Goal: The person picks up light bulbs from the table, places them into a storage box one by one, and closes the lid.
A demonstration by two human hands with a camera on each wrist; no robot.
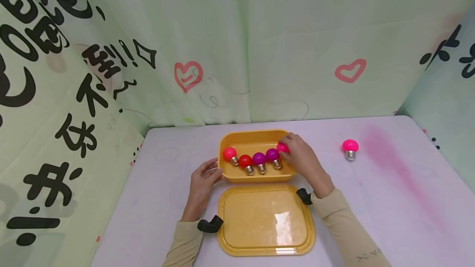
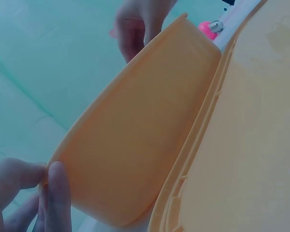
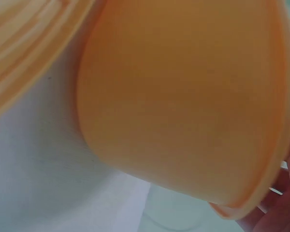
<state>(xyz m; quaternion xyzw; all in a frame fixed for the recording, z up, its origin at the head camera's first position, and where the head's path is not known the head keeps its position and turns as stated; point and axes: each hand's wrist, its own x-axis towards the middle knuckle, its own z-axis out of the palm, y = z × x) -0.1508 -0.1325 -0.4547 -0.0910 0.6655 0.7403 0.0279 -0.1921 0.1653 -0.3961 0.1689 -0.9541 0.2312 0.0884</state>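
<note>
A yellow plastic container (image 1: 252, 138) holds a row of toy light bulbs with silver screw bases: a pinkish-red bulb (image 1: 229, 153), a red bulb (image 1: 245, 161) and two purple bulbs (image 1: 259, 158). My left hand (image 1: 204, 180) pinches the container's left end at the rim, with thumb and fingers on it in the left wrist view. At the right end, my right hand (image 1: 303, 155) reaches over the rim and holds a pink bulb (image 1: 283, 148) beside the purple ones; the fingers cover its base. In the right wrist view the container's outer wall (image 3: 183, 96) hides that bulb.
A flat yellow lid (image 1: 259, 221) lies on the white table (image 1: 167, 201) in front of the container. Another pink bulb (image 1: 350, 145) stands to the right, beyond my right hand. Behind the table hangs a pale green curtain (image 1: 289, 44) with drawn hearts and black writing.
</note>
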